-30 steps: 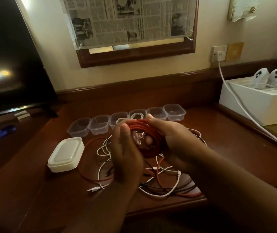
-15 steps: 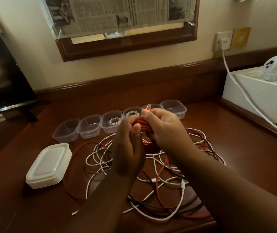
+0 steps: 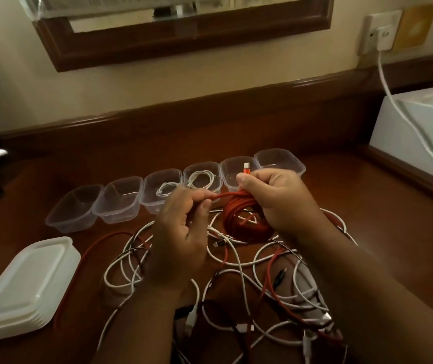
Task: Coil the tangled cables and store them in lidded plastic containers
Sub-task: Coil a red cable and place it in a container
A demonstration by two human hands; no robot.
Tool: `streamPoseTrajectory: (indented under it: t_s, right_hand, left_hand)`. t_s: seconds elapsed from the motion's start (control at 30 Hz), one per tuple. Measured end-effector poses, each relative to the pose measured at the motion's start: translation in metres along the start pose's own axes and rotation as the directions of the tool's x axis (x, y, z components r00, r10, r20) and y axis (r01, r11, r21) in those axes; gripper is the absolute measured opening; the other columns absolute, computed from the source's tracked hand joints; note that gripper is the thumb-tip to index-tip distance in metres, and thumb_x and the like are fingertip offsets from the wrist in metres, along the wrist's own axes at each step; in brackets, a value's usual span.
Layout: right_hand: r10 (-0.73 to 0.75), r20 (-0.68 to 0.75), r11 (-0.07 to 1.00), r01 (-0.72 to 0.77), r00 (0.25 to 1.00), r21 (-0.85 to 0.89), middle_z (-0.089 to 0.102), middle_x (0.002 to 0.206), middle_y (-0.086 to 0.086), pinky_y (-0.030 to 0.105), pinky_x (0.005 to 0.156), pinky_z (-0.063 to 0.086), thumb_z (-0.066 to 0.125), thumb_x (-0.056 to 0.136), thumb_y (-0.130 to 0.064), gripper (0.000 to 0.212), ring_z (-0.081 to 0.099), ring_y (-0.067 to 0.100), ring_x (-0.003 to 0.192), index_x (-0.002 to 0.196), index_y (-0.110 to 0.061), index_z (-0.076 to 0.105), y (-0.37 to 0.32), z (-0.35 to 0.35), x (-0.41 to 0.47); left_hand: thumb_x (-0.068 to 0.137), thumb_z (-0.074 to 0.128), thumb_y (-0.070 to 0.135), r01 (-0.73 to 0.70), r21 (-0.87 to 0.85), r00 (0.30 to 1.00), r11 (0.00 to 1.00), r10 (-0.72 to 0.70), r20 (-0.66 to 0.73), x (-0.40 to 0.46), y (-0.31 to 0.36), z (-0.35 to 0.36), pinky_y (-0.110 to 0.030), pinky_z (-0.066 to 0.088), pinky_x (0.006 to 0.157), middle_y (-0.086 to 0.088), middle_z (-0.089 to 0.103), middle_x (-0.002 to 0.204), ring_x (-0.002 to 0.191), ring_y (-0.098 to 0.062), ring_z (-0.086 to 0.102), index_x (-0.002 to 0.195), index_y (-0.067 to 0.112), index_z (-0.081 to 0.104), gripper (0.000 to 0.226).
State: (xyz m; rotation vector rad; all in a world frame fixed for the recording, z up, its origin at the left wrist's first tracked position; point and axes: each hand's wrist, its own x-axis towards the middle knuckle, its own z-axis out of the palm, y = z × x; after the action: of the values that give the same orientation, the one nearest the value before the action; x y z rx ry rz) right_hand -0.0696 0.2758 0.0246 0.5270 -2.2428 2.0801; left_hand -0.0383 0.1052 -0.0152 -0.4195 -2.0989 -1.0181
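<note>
Red braided cable [image 3: 244, 222] is what we hold above the wooden desk [image 3: 341, 195]: most of it is wound into a thick coil that hangs from our right hand [image 3: 281, 198], whose fingers curl around the top of the loops. The thumb and forefinger of that hand also pinch the cable's end, so that the orange connector [image 3: 246, 169] sticks up above the knuckles. Our left hand [image 3: 181, 237] pinches a single strand of the same cable between thumb and fingers; that strand runs across to the coil, a little to the right.

Beneath both hands lies the tangle of cables [image 3: 257, 290], white, red and black, spread over the near part of the desk. A loose red strand [image 3: 97, 245] curves out of the heap on its left side.

Behind the hands we see a row of six clear containers [image 3: 121, 200], all without lids and touching side by side. The third and fourth from the left each hold a coiled white cable [image 3: 199, 178]; the two at the left hold nothing, and the right hand partly hides the last two.

At the near left sits a stack of white lids [image 3: 23, 287]. To the far right a white box [image 3: 417, 132] stands on the desk, and a white cord [image 3: 399, 111] comes down to it from the wall socket [image 3: 380, 32].
</note>
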Motion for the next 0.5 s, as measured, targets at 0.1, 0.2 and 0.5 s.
streamPoseTrajectory:
  t_s: [0.1,0.2,0.5]
  right_hand:
    - [0.127,0.106,0.959,-0.149,0.986,0.240,0.061,0.055,-0.002,0.021,0.052,0.050,0.055,0.098,-0.024,0.027,0.060,0.009,0.050,0.075,-0.010,0.062,0.007,0.000,-0.001]
    - [0.174,0.078,0.888,-0.191,0.982,0.419,0.056,0.051,-0.001,0.020,0.045,0.046,0.054,0.098,-0.025,0.027,0.055,0.010,0.044,0.077,-0.008,0.060,0.011,0.004,-0.003]
    - [0.217,0.021,0.855,-0.200,0.976,0.477,0.054,0.049,0.000,0.024,0.044,0.044,0.056,0.099,-0.025,0.034,0.052,0.012,0.041,0.067,-0.014,0.060,0.030,0.012,-0.002]
  left_hand:
    - [0.095,0.062,0.030,0.180,-0.088,0.984,0.980,-0.179,0.011,-0.002,0.005,0.006,-0.019,0.053,0.082,0.011,0.059,0.106,0.105,-0.009,0.060,0.098,0.038,0.065,0.009]
    - [0.088,0.067,0.034,0.384,-0.286,0.921,0.878,-0.385,0.055,-0.008,0.017,0.011,-0.028,0.057,0.079,0.006,0.069,0.101,0.098,-0.012,0.067,0.089,0.038,0.075,0.009]
    - [0.087,0.049,0.019,0.558,-0.484,0.827,0.674,-0.500,0.257,-0.023,0.029,0.013,-0.038,0.059,0.079,-0.003,0.077,0.088,0.087,-0.019,0.073,0.086,0.035,0.080,0.035]
